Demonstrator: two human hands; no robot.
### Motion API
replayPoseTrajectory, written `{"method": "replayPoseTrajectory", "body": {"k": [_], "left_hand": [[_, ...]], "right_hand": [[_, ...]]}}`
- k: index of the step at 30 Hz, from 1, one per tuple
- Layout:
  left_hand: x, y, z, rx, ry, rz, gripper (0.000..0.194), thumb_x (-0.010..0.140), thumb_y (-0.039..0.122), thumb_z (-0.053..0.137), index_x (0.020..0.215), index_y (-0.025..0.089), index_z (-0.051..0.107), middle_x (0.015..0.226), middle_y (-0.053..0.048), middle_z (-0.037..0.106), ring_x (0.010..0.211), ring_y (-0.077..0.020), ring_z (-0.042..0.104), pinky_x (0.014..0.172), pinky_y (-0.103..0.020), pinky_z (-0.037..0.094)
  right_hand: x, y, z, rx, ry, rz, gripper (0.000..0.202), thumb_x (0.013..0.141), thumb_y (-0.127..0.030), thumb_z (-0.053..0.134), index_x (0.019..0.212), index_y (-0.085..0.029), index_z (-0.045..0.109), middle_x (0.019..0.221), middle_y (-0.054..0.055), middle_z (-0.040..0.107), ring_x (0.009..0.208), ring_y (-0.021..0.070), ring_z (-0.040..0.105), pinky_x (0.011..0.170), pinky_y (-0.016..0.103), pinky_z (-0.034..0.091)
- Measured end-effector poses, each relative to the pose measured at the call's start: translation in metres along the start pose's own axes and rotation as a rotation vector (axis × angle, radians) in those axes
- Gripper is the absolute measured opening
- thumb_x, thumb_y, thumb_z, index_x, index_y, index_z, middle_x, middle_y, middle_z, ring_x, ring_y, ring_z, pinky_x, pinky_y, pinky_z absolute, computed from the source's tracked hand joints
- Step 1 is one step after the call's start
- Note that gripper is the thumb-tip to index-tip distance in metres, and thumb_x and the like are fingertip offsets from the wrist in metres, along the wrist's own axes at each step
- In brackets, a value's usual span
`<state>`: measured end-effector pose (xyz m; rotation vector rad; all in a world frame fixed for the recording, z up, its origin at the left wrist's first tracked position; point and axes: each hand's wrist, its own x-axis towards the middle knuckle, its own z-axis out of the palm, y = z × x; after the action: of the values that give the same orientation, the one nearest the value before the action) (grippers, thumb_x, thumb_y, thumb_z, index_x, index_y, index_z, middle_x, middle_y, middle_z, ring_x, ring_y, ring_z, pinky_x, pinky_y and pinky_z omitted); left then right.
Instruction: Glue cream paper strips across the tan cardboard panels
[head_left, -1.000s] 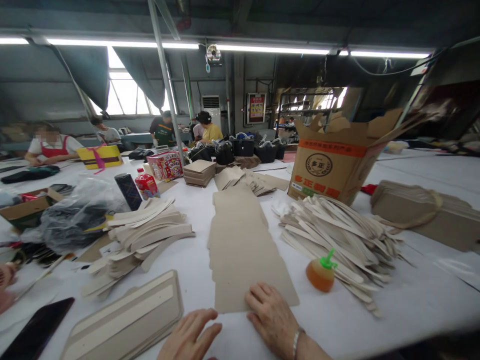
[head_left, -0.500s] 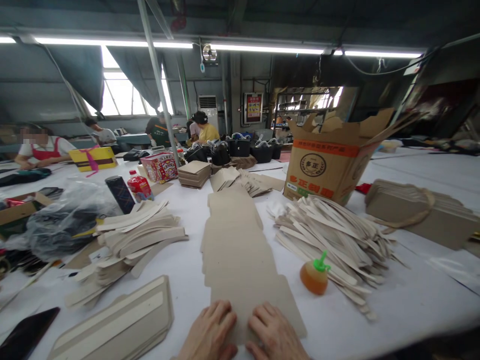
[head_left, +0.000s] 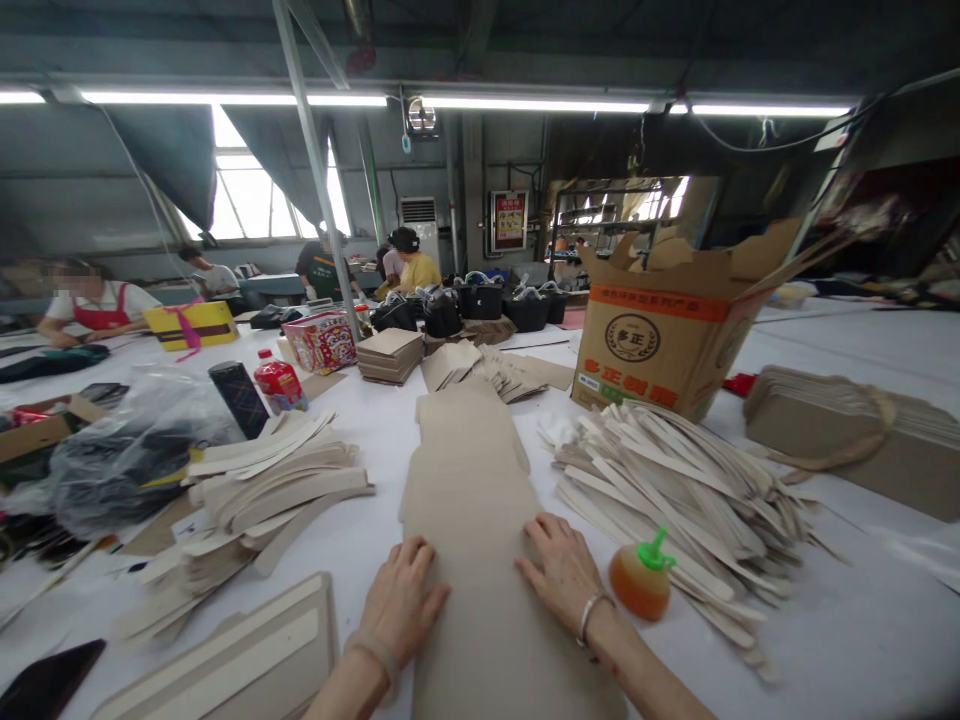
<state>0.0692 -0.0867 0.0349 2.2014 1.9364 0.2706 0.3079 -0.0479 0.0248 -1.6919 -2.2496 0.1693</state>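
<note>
A row of overlapping grey-beige cardboard sheets (head_left: 480, 560) runs away from me down the middle of the white table. My left hand (head_left: 405, 600) rests along its left edge, fingers stretched forward and thumb out over the board. On the opposite edge lies my right hand (head_left: 561, 568), its fingers apart and touching the cardboard. Neither hand is closed on anything. Just right of my right wrist stands a squeeze bottle (head_left: 640, 578) of amber liquid with a green nozzle. Loose cardboard strips (head_left: 675, 500) lie beyond it, and another pile of strips (head_left: 262, 490) is on the left.
At front left are a stack of panels with pale strips (head_left: 240, 655) and a dark phone (head_left: 49, 680). A large carton (head_left: 645, 340) stands at back right, near banded cardboard panels (head_left: 825, 420). Several people work at tables farther back.
Both hands have moved forward and apart, from the top of the nearest sheet to the two side edges of the row. The forearms now show.
</note>
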Motion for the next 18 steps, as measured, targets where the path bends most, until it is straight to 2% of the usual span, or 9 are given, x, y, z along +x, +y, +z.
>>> {"method": "replayPoseTrajectory", "body": {"k": [4,7,10,12,14,18], "left_hand": [[-0.016,0.004,0.005,-0.004,-0.019,0.011,0.029,0.079,0.030,0.047,0.104,0.021,0.056,0.116,-0.006,0.055,0.106,-0.0221,0.049,0.091,-0.035,0.039],[-0.032,0.007,0.005,-0.005,-0.055,0.012,0.031,0.078,0.029,0.048,0.107,0.022,0.055,0.119,-0.005,0.054,0.109,-0.0216,0.047,0.093,-0.034,0.037],[-0.036,0.009,-0.001,0.018,-0.099,-0.007,0.029,0.076,0.028,0.049,0.103,0.023,0.058,0.116,-0.005,0.057,0.105,-0.0223,0.050,0.090,-0.035,0.038],[-0.028,0.007,-0.006,0.021,-0.080,-0.021,0.031,0.076,0.028,0.048,0.104,0.024,0.058,0.117,-0.004,0.057,0.106,-0.0218,0.051,0.091,-0.035,0.039],[-0.012,0.002,-0.011,0.014,-0.032,-0.035,0.039,0.077,0.028,0.046,0.115,0.024,0.054,0.128,-0.004,0.052,0.116,-0.0212,0.046,0.098,-0.035,0.035],[0.034,-0.012,-0.012,0.007,0.060,-0.096,0.060,0.078,0.030,0.044,0.136,0.021,0.033,0.148,-0.007,0.027,0.135,-0.0238,0.024,0.109,-0.041,0.021]], "right_hand": [[-0.012,-0.004,0.003,-0.007,0.005,-0.038,0.019,0.077,-0.026,0.056,0.095,-0.022,0.060,0.105,0.008,0.057,0.098,0.0249,0.050,0.084,0.037,0.038],[-0.030,-0.002,0.004,0.005,0.012,-0.051,0.019,0.078,-0.025,0.054,0.096,-0.023,0.059,0.105,0.008,0.057,0.098,0.0253,0.050,0.085,0.039,0.038],[-0.037,0.001,0.003,0.042,-0.020,-0.051,0.022,0.077,-0.025,0.055,0.098,-0.024,0.060,0.110,0.008,0.057,0.102,0.0258,0.050,0.087,0.040,0.038],[-0.030,0.005,0.002,0.077,-0.047,-0.028,0.029,0.078,-0.028,0.053,0.106,-0.023,0.059,0.117,0.009,0.056,0.108,0.0264,0.050,0.091,0.041,0.038],[-0.013,0.010,0.004,0.111,-0.057,0.026,0.042,0.080,-0.031,0.049,0.120,-0.019,0.053,0.129,0.012,0.049,0.118,0.0271,0.045,0.097,0.040,0.036],[0.033,0.017,0.016,0.163,-0.027,0.140,0.060,0.081,-0.029,0.045,0.137,-0.010,0.035,0.144,0.017,0.032,0.133,0.0254,0.029,0.105,0.038,0.030]]}}
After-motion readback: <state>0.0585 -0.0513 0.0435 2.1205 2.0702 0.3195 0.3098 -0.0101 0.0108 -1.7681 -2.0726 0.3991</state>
